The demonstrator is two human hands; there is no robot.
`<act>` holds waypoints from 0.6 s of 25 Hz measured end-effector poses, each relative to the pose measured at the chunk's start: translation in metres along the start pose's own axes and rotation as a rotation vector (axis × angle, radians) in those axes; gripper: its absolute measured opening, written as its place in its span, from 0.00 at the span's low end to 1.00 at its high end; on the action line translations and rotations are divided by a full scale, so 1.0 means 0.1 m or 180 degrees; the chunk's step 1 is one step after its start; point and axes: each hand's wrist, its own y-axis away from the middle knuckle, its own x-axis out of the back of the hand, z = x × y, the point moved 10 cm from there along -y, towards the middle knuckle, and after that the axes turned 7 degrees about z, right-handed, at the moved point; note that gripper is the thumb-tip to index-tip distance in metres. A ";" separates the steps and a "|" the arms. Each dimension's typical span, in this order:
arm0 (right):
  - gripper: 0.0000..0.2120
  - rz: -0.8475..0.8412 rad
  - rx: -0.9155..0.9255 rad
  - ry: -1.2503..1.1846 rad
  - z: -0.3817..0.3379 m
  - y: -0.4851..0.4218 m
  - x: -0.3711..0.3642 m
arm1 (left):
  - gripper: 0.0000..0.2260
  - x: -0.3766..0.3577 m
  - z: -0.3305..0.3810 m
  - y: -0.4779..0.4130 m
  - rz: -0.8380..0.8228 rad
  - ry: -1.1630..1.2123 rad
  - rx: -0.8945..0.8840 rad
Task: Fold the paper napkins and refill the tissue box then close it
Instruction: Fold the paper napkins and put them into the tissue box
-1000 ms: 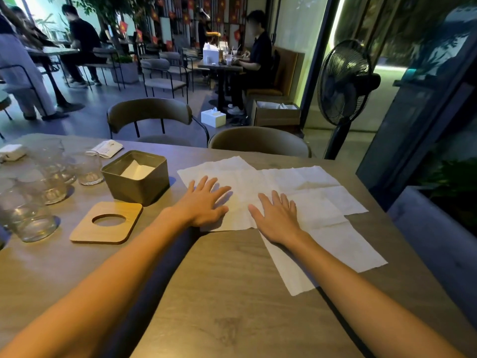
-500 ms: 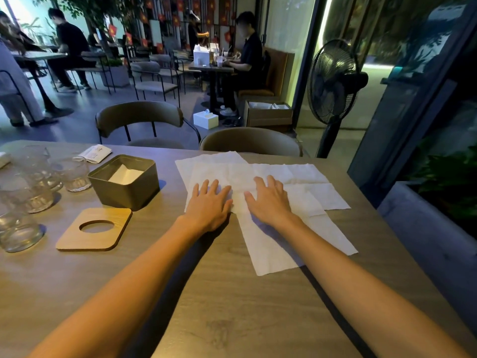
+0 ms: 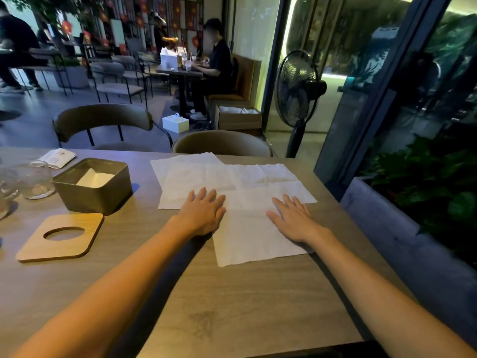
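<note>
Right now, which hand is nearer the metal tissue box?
Left. The left hand lies flat on the napkins' left edge, just right of the metal tissue box. The right hand is farther right, across the napkin.

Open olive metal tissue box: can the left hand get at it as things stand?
Probably yes. The olive metal tissue box stands open just left of the left hand, lying flat on the white paper napkin; only bare grey table lies between them.

The napkins (image 3: 232,182) are spread on the table (image 3: 232,306). Left of them the tissue box (image 3: 94,188) is placed, apparently with paper inside; before it the lid (image 3: 60,236) is laid flat.
</note>
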 end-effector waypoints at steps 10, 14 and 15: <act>0.30 0.0384 0.0970 -0.0285 -0.35 0.68 -0.01 | 0.28 -0.07 0.81 0.50 -0.0153 0.0446 -0.0896; 0.30 0.0165 0.1287 -0.0246 -0.57 0.74 -0.02 | 0.29 -0.11 0.62 0.60 -0.0378 0.0289 -0.0824; 0.30 0.0075 0.1309 -0.0243 -0.61 0.74 -0.04 | 0.29 -0.11 0.58 0.64 -0.0415 0.0288 -0.0821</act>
